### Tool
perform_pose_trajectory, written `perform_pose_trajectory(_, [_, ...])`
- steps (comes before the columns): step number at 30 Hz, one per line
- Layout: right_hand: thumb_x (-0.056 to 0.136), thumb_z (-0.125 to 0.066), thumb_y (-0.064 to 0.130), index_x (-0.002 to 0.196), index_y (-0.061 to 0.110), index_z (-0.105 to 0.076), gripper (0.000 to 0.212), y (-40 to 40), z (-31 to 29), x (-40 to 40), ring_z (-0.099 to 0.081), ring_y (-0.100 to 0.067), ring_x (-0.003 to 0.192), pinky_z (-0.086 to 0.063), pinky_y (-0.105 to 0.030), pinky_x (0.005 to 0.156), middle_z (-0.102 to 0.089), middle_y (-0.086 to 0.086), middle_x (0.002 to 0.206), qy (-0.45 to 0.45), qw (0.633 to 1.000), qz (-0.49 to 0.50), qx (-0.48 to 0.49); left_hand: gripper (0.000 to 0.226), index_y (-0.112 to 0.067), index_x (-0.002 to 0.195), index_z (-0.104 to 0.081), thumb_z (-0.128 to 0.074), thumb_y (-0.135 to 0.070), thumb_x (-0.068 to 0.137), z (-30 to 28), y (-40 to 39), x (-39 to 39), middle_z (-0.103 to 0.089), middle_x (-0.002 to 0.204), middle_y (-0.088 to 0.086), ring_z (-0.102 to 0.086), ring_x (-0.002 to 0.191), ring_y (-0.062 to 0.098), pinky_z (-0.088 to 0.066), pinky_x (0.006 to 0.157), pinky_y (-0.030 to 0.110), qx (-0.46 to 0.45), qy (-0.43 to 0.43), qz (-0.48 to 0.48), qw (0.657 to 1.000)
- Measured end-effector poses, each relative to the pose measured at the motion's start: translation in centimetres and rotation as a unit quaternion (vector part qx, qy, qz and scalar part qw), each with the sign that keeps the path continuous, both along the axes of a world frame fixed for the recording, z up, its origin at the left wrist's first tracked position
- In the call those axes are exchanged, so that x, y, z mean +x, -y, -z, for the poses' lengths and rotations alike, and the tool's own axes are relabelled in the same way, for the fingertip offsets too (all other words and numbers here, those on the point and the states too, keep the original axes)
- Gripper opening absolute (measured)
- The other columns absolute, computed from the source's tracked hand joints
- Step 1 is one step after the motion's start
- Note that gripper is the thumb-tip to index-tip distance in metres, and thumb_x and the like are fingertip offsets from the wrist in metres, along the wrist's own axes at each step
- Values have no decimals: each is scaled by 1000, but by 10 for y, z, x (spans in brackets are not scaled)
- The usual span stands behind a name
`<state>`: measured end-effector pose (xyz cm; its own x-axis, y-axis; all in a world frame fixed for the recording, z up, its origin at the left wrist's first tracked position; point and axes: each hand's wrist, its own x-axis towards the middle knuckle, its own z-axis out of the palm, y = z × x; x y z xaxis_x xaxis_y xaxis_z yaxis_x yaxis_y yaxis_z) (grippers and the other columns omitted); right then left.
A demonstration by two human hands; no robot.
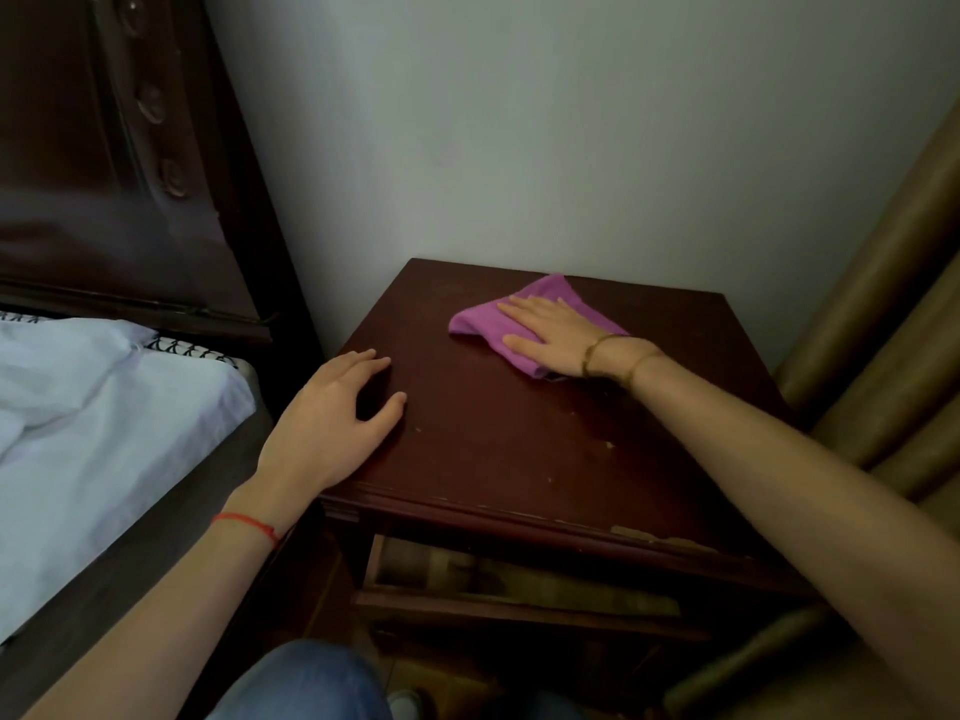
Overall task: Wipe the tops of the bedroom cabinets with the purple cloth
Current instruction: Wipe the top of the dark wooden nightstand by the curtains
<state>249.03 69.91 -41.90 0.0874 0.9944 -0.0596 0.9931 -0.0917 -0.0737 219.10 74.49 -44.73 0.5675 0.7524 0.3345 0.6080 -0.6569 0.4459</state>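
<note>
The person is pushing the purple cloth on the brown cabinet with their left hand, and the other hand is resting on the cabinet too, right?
Almost. It is the right hand that presses flat on the purple cloth, not the left. The left hand rests on the near corner of the brown cabinet, beside the bed. The head view shows this.

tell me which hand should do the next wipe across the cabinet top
Right. The right hand already lies flat on the purple cloth at the cabinet top's far side; the left hand only rests on the near left edge.
</note>
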Motion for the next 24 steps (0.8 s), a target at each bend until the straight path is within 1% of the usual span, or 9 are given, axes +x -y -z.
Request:
perform_pose_trajectory(2, [97,-25,55,151,28,-12,63,-10,3,-15,-9,-16,146,1,-38,118,-9,4,159,7,1000,-16,7,54,-25,139,-51,-56,-47,90,0,-1,0,-45,147,-5,-30,141,10,-15,109,22,2,1,0,1000])
perform_pose_trajectory(5, [95,-24,58,151,33,-9,63,11,6,-40,-7,-10,145,3,-35,118,-7,9,159,-13,996,-89,18,53,-24,137,-53,-57,-47,89,1,-2,0,-47,146,-4,-33,140,11,-20,112,25,8,7,3,1000])
perform_pose_trajectory(8, [93,-22,62,150,37,-8,64,33,6,-32,-6,-6,144,2,-34,118,-6,12,159,-33,992,-122,17,54,-25,138,-52,-56,-48,89,3,-3,0,-46,146,-4,-33,140,11,-20,112,25,11,5,6,1000])
perform_pose_trajectory(10, [95,-25,58,150,34,-10,63,23,1,-10,-8,-9,144,0,-36,119,-8,10,159,-27,996,-86,10,55,-26,138,-51,-55,-49,89,3,-3,0,-45,147,-6,-32,140,11,-21,113,27,11,6,3,1000])
perform_pose_trajectory(13, [97,-28,53,151,24,-15,62,-18,-3,29,-12,-16,145,-3,-39,119,-13,2,159,-9,1000,14,11,55,-27,138,-51,-54,-50,88,3,-1,1,-44,147,-8,-31,140,9,-20,111,25,12,13,-2,1000])
perform_pose_trajectory(16, [98,-28,52,151,22,-15,63,-62,1,36,-13,-19,145,-4,-43,119,-13,-1,159,11,998,69,1,54,-28,137,-51,-56,-49,88,3,-1,1,-45,146,-10,-32,139,7,-19,110,22,15,16,-7,1000])
perform_pose_trajectory(18, [98,-27,52,151,22,-15,63,-76,2,21,-13,-19,145,-6,-44,119,-13,-1,159,14,999,47,2,53,-29,137,-52,-56,-49,88,3,-2,0,-45,145,-10,-32,139,7,-20,111,23,12,17,-7,1000])
perform_pose_trajectory(20, [98,-28,52,151,23,-15,62,-71,0,0,-13,-19,145,-5,-44,119,-13,1,159,5,1000,-6,10,53,-29,136,-53,-56,-50,87,4,-3,0,-46,145,-10,-33,138,7,-22,112,24,11,20,-7,1000])
perform_pose_trajectory(24, [97,-29,53,151,30,-12,61,-33,4,-15,-10,-12,144,2,-35,116,-10,6,159,-9,996,-86,20,55,-28,137,-52,-53,-54,88,5,-3,0,-46,146,-9,-32,139,8,-24,115,28,15,15,-2,1000])
